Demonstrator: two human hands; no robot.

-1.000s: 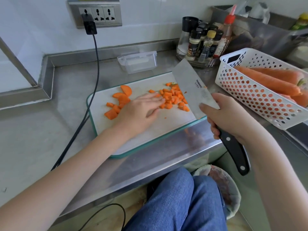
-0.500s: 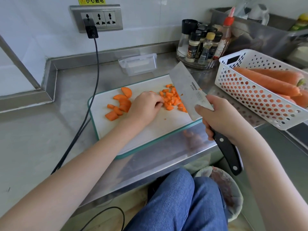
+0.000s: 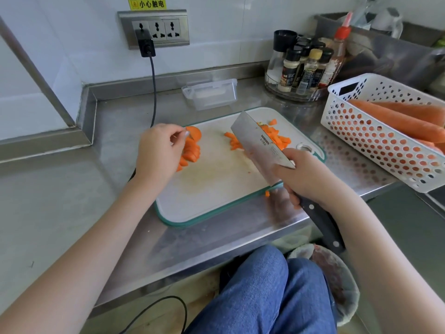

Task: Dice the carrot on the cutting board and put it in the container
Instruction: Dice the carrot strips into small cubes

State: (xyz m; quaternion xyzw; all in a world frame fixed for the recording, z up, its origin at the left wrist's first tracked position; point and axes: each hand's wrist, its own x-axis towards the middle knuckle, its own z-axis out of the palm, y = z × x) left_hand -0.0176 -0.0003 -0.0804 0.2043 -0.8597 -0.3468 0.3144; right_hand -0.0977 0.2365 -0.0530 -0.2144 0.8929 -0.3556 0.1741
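Right hand [image 3: 305, 177] grip clamps the cleaver [image 3: 260, 143]; left hand [image 3: 157, 153] seemingly pinches carrot slices [image 3: 191, 148].

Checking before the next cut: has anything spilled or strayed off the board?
Yes. One small orange carrot bit lies off the teal-rimmed white cutting board, on the steel counter at the board's near edge beside the right hand.

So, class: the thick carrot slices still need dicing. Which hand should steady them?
Left. The left hand already touches the carrot slices; the right hand holds the cleaver.
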